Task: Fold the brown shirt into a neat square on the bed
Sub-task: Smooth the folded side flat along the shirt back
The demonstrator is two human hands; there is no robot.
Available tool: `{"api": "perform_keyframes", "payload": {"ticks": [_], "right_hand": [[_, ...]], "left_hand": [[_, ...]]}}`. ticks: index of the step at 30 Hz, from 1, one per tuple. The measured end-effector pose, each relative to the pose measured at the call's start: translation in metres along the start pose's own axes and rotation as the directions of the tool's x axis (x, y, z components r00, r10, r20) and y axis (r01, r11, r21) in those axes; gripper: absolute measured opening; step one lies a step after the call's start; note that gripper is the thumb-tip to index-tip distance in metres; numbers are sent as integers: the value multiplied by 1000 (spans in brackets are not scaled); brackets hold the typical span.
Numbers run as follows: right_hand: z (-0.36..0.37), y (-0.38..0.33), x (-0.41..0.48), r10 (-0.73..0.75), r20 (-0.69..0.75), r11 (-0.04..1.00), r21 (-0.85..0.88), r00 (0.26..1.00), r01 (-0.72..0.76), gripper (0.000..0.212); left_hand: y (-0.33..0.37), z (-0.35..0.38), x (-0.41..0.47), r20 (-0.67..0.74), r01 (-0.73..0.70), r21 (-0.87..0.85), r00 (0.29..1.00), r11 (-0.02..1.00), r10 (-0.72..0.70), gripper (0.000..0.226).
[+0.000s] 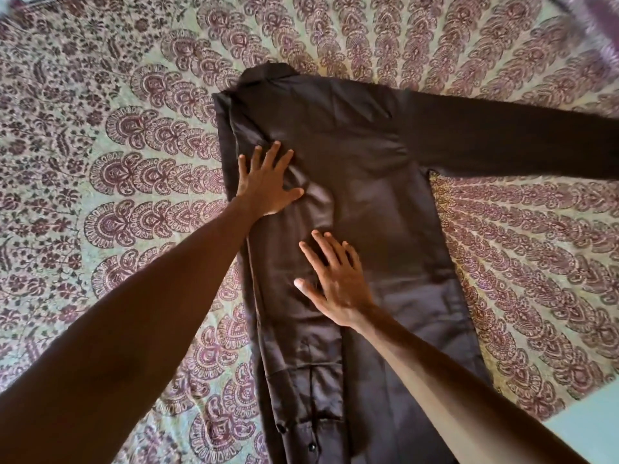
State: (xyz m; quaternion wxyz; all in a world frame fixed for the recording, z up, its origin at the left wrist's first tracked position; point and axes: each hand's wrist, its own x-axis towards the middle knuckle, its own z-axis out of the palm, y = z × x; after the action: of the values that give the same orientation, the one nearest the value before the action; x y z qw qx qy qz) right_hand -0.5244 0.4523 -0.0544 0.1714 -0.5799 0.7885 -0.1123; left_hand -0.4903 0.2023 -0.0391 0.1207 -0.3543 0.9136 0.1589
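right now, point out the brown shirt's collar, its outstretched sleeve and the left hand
dark brown fabric shirt collar (264, 73), head view, on the folded collar's middle
outstretched brown long sleeve (519, 139), head view, midway along the sleeve
left hand (268, 184), head view, on the back of the hand

We see the brown shirt (368, 169) spread flat on the bed (100, 128), its collar (264, 73) toward 12 o'clock and its hem toward 6 o'clock. The 9 o'clock side is turned inward, and the folded sleeve (301, 363) runs down the body to a buttoned cuff (301, 426). The other sleeve (519, 142) stretches flat toward 3 o'clock. The cloth is dark, faintly glossy and lightly creased.
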Motion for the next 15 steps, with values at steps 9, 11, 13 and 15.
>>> {"api": "perform_keyframes", "payload": {"ticks": [9, 11, 13, 15], "right_hand": [[-91, 143, 39, 677, -350, 730, 205, 648, -652, 37], [-103, 163, 51, 744, -274, 667, 244, 610, -704, 40], [-111, 171, 62, 759, -204, 650, 264, 618, -712, 40], [-116, 177, 70, 766, -121, 637, 277, 632, -719, 37]], "left_hand": [[110, -22, 65, -293, -105, -144, 954, 984, 59, 34], [139, -27, 97, -312, -125, -159, 948, 979, 70, 34], [160, -31, 132, -316, -130, -125, 945, 984, 85, 42], [175, -37, 166, -262, -136, -62, 958, 989, 116, 52]]}}
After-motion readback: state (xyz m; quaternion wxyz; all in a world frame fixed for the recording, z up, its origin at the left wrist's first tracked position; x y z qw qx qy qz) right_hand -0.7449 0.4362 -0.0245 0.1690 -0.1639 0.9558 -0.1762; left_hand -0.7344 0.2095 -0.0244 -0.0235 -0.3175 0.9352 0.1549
